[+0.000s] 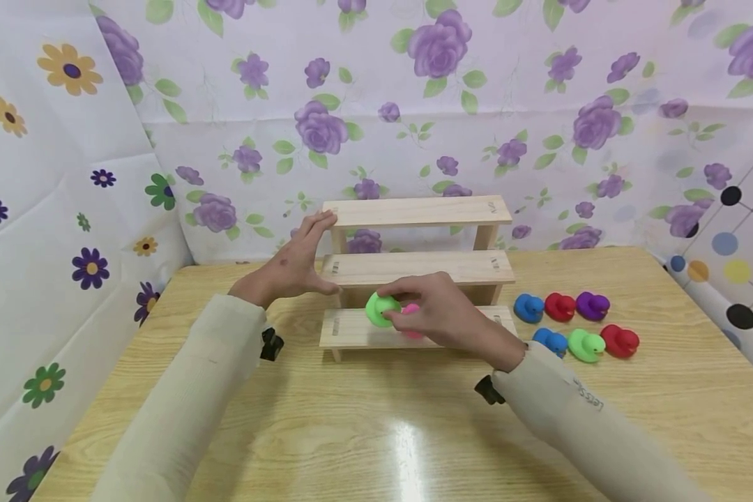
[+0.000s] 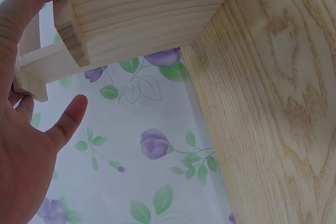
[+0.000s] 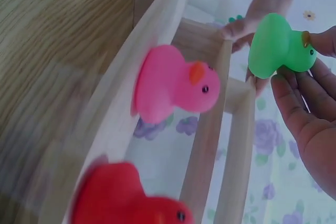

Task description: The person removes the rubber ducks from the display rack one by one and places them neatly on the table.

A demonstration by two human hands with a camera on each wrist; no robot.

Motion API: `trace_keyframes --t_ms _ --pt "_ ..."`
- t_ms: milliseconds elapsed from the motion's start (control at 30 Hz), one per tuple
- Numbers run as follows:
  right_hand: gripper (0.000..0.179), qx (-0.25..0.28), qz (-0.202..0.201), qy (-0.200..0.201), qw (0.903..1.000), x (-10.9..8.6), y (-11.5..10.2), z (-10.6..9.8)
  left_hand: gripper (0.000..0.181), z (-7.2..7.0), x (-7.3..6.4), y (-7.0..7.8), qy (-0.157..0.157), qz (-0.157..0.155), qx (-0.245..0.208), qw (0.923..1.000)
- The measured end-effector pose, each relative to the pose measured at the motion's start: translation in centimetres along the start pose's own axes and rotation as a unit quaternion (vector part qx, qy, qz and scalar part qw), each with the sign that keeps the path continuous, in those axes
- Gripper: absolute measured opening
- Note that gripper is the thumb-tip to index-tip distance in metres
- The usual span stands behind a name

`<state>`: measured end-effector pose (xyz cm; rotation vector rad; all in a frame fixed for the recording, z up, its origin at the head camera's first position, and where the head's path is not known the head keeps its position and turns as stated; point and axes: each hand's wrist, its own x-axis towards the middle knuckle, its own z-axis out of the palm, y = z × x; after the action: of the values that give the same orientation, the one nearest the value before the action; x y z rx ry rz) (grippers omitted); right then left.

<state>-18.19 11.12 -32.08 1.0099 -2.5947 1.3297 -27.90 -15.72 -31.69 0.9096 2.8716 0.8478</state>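
Note:
My right hand (image 1: 442, 307) pinches a green rubber duck (image 1: 381, 309) between thumb and fingers, above the bottom board of a three-tier wooden shelf (image 1: 414, 268). On that board a pink duck (image 3: 163, 85) stands, partly covered by my hand in the head view. Beside it sits a red duck (image 3: 113, 195), seen in the right wrist view but hidden behind my hand from the head. With fingers extended, my left hand (image 1: 295, 265) touches the left end of the shelf. Its thumb (image 2: 71, 116) stands apart from the wood in the left wrist view.
Right of the shelf, ducks stand on the wood-grain table (image 1: 351, 425) in two rows: blue (image 1: 530, 307), red (image 1: 560, 307) and purple (image 1: 592, 305) behind; blue (image 1: 549, 341), green (image 1: 586, 345) and red (image 1: 620, 341) in front. A flowered cloth (image 1: 376, 84) hangs behind the table.

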Motion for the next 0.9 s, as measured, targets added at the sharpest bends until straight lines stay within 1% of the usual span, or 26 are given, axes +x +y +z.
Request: trace_keyframes --t_ms 100,233,467,533,733,900 --pt "0.028 0.006 0.008 0.006 0.9999 -0.6 0.1 -0.6 0.121 0.1 0.0 -0.1 -0.002 -0.002 0.0 1.0" --pt "0.028 0.037 0.023 0.007 0.999 -1.4 0.4 -1.6 0.122 0.1 0.0 0.0 -0.003 -0.004 0.0 1.0" --pt "0.028 0.064 0.079 0.015 0.9948 -2.6 1.1 -3.6 0.122 0.0 0.1 0.0 0.002 0.0 0.006 1.0" --pt "0.028 0.067 0.087 0.02 0.9937 -2.9 1.2 -4.3 0.122 0.0 0.1 0.1 0.004 0.001 0.006 1.0" --pt "0.028 0.051 0.088 0.034 0.9942 -4.3 1.7 -6.0 0.122 0.1 0.1 0.1 0.006 0.004 0.005 1.0" --pt "0.027 0.019 0.084 0.043 0.9954 -5.5 2.1 -7.4 0.124 0.1 0.1 0.0 0.003 0.005 0.006 1.0"
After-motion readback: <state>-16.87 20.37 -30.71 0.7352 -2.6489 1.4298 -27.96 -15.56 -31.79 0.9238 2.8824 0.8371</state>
